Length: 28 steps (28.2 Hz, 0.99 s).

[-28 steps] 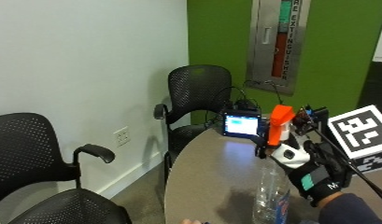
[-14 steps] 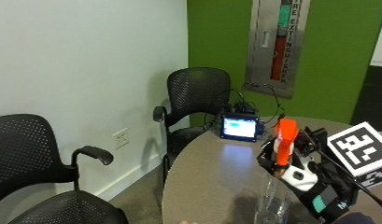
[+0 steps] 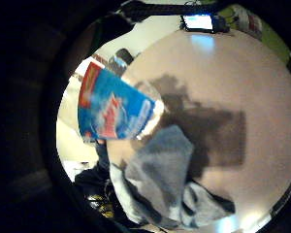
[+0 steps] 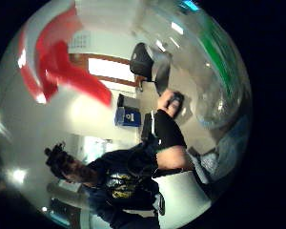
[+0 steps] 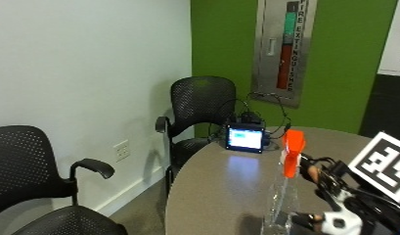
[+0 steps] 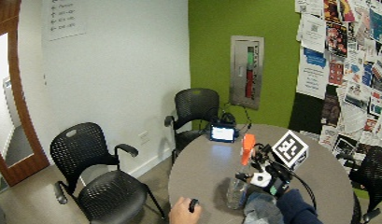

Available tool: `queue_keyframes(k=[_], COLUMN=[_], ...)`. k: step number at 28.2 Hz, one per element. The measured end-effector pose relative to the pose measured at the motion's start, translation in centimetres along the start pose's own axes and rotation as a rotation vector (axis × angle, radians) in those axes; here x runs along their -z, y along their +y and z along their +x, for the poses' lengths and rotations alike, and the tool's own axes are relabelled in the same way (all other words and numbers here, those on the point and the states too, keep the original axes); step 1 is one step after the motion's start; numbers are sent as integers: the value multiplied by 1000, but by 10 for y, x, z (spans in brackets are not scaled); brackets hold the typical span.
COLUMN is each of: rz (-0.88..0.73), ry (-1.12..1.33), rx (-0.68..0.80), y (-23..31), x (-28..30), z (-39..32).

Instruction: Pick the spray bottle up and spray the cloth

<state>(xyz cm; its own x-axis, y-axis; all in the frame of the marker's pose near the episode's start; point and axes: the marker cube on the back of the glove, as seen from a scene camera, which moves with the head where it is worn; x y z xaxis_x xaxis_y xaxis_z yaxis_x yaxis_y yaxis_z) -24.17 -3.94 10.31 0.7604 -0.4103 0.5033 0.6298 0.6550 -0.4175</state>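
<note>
Grip: the gloved right hand (image 6: 268, 179) is wrapped round the spray bottle (image 6: 241, 177), fingers clamped at the neck just under the orange trigger head (image 5: 292, 152). In the outside view the bottle stands roughly upright, clear body down toward the bench (image 5: 232, 181); whether its base touches the bench or hangs just above it, can't tell. The little-finger palm view shows the blue-and-red label (image 3: 111, 109) close to the palm.

Cloth (image 3: 167, 184): grey, crumpled, lies on the bench just beside the bottle's base, on the person's side of it. In the wide view it sits by the sleeve at the bench's near edge (image 6: 259, 207).

Step, as judged: pick-up done or nearly done, spraying not yet begun. The nozzle looks to face away from the cloth, toward the far side of the bench. Next move calls for turning or tipping the bottle so the nozzle faces the cloth, then a finger on the trigger and a squeeze. Whether a finger already rests on the trigger isn't visible.

Around the bottle: a small screen with cables (image 5: 245, 137) stands beyond it, well apart, at the bench's far edge. Two black mesh chairs beside the bench, one behind the screen (image 5: 199, 105), one nearer the door side (image 6: 94, 154). The bare hand (image 6: 186, 211) rests at the near bench edge holding a small dark object, apart from the bottle.

In the way: nothing between bottle and cloth. Risk, as judged: spray drifting onto the screen if the nozzle isn't turned first.
</note>
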Motion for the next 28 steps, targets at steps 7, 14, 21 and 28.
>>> queue_keyframes(k=[7, 14, 21, 28], rz=[41, 176, 201, 116], ry=[439, 760, 734, 755], rx=[-201, -576, -695, -738], y=[121, 268, 303, 292], x=[54, 107, 108, 95], z=[46, 134, 177, 177])
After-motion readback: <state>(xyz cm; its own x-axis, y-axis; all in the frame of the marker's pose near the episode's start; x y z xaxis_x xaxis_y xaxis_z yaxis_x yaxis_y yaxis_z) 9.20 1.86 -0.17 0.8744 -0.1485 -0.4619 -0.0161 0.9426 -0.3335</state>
